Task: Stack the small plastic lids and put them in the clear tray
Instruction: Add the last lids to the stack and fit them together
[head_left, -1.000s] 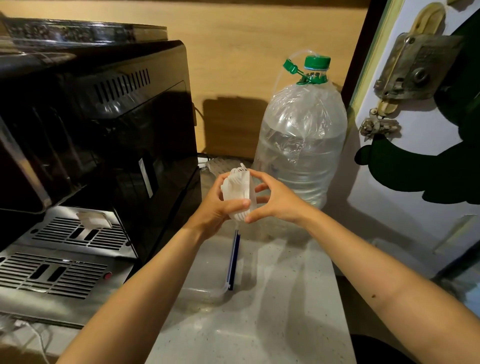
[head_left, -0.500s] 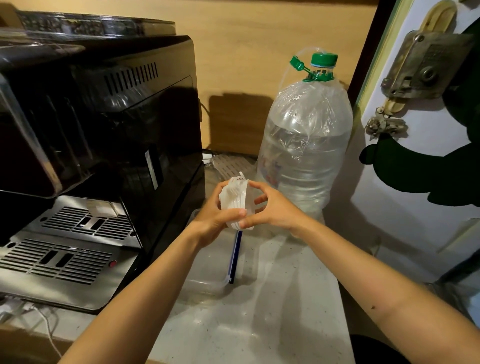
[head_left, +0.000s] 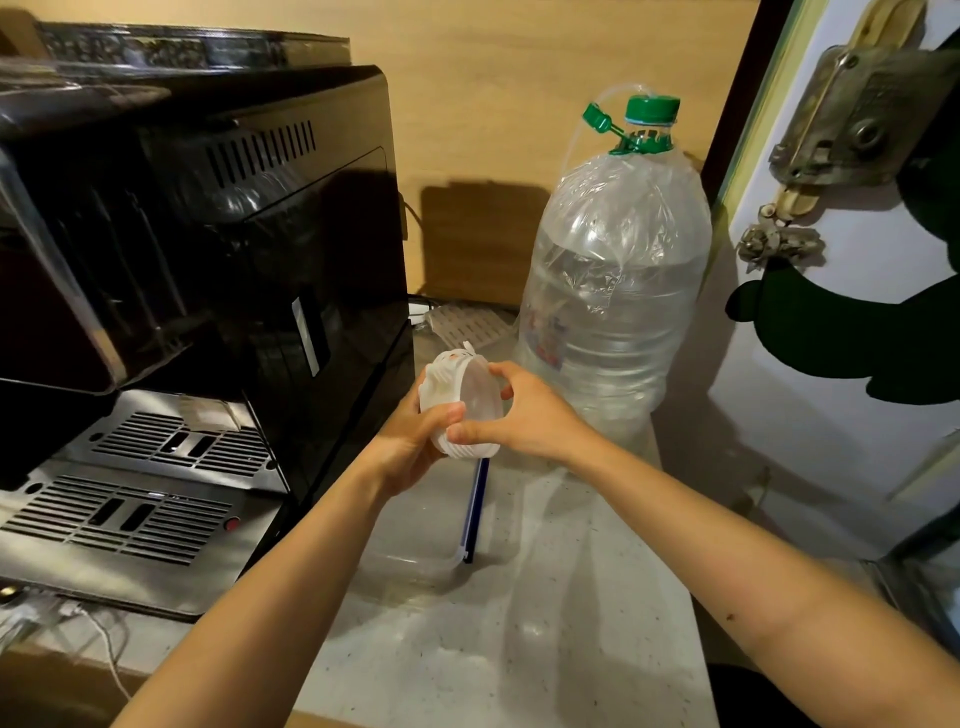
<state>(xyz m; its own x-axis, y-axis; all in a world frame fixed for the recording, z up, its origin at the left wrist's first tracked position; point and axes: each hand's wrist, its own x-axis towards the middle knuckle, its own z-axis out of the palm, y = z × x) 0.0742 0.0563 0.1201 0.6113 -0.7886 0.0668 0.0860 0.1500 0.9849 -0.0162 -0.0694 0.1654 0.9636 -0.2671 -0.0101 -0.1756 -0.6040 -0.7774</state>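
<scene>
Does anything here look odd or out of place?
Only slightly: the big clear water bottle wears a crumpled plastic bag, and its green cap strap hangs loose. Both hands hold the white plastic lids normally.

No text, brand or number can be read here. The big water bottle (head_left: 613, 291) bears a faded red-and-blue print low on its left side, too blurred to make out. Left of the bottle, the black machine (head_left: 218, 218) carries a pale blank strip.

Translucent white plastic lids (head_left: 460, 405); beside them a glossy black machine (head_left: 218, 249) with brushed-metal grille (head_left: 119, 519), crinkled clear-plastic bottle (head_left: 613, 291), speckled smooth countertop (head_left: 545, 623).
</scene>
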